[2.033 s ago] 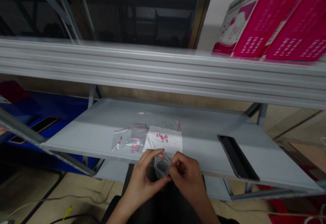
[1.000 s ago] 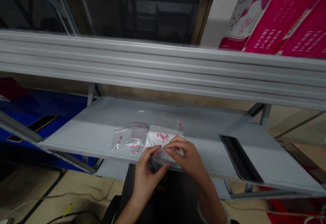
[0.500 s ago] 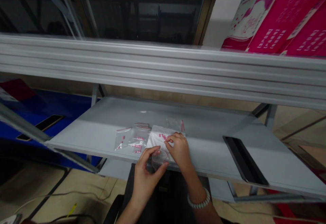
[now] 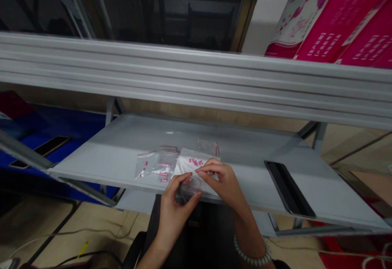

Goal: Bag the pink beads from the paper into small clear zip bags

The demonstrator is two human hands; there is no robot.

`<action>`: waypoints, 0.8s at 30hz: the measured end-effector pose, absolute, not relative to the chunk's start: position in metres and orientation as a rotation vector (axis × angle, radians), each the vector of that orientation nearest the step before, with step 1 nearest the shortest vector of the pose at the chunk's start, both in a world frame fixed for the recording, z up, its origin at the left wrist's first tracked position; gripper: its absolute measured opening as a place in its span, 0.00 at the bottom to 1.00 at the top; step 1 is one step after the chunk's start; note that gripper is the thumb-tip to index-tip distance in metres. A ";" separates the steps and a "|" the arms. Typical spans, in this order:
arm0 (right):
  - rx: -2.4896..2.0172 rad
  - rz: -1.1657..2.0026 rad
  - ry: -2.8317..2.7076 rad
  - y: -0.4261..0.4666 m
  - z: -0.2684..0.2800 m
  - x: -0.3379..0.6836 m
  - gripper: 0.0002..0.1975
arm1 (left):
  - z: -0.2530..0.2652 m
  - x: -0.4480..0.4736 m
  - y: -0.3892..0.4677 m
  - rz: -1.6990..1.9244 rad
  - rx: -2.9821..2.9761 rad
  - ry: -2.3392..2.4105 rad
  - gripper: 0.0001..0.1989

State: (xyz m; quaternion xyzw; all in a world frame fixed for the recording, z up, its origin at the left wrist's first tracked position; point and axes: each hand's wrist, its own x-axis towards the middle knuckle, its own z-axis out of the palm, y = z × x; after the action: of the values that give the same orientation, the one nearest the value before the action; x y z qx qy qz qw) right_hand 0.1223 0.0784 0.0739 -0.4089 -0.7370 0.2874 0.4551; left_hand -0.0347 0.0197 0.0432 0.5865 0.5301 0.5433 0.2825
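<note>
From afar, I see the left hand (image 4: 174, 204) curl around a clear bag (image 4: 191, 187), holding it. Over the white sheet (image 4: 183, 161), the right hand (image 4: 226, 183) bends, fingertips together; I can't tell if they pinch anything.

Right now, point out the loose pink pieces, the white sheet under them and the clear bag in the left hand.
Loose pink pieces (image 4: 196, 163), head view: middle of the cluster.
White sheet (image 4: 183, 161), head view: bare left part.
Clear bag (image 4: 191, 186), head view: its visible middle.
</note>
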 end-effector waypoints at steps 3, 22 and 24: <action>-1.241 0.467 -1.742 0.096 0.050 0.126 0.06 | 0.044 -0.035 0.018 1.461 1.552 1.428 0.17; -0.923 0.766 -1.900 0.071 0.083 0.124 0.04 | 0.045 -0.035 0.021 1.454 1.580 1.413 0.16; -0.983 0.702 -1.887 0.074 0.080 0.126 0.05 | 0.045 -0.034 0.021 1.460 1.573 1.419 0.16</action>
State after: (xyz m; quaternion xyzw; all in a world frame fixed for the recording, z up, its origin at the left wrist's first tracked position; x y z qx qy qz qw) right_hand 0.1257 0.0745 0.0798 -0.3950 -0.7581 0.2819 0.4356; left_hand -0.0344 0.0211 0.0453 0.5869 0.5292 0.5448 0.2805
